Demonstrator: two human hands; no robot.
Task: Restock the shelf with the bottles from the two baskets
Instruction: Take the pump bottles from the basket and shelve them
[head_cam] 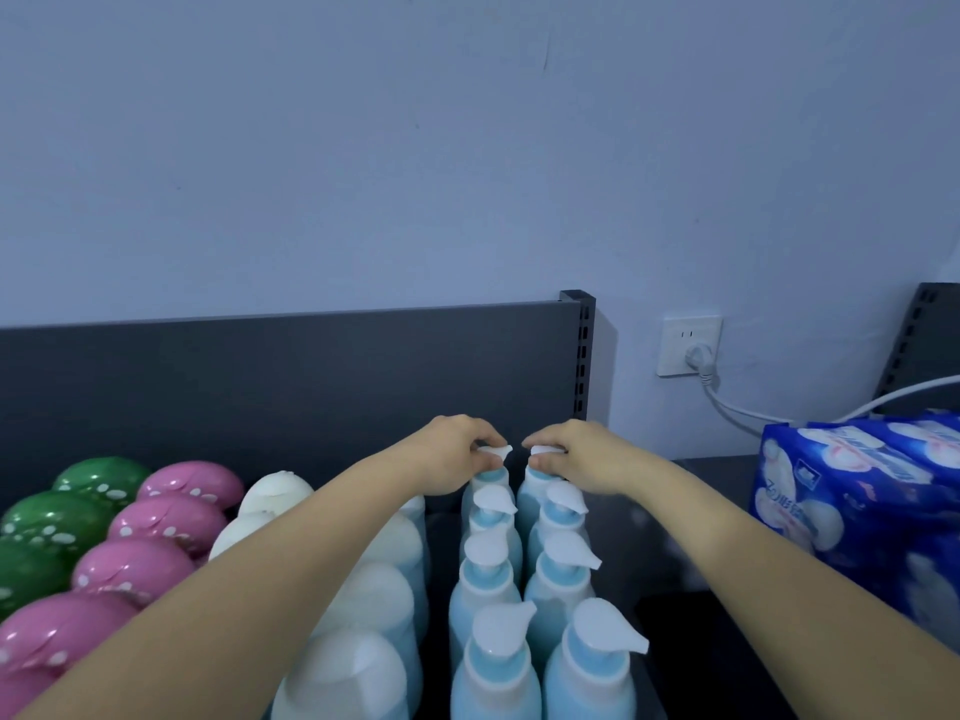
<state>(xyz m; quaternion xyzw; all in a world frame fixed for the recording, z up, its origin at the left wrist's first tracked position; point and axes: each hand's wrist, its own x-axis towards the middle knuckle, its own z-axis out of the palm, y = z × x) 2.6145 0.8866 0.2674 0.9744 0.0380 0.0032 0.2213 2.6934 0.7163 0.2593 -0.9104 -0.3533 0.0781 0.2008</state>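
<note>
Both hands are up at the back of the shelf (727,472), side by side, knuckles almost meeting. The left hand (457,452) has its fingers curled, pinching the left pump head (494,451), the white top of the rear left bottle (488,484). The right hand (576,452) does the same, fingers and thumb clamped on the right pump head (543,450) of the rear right bottle (529,491). Both bottles are blue, upright and just beside each other. Their bases are hidden by the bottles in front, so contact with the shelf cannot be told.

Behind the grips is the dark back panel (260,366), close. The slotted upright post (584,345) is just behind the right grip.

Nearer the person than the grips stand the blue pump bottles (485,579) in two columns, three more per column. All are upright, packed tight, with white nozzles pointing right.

Left of the left grip, partly under the left forearm, is a column of white bottles (384,589). Further left are pink bottles (192,480), then green bottles (101,478), both with white spots.

Right of the right grip and well apart, a wall socket (675,350) has a plug (698,356) in it. A white cable (737,407) runs from it toward a blue tissue pack (857,491) lying past the right forearm.
</note>
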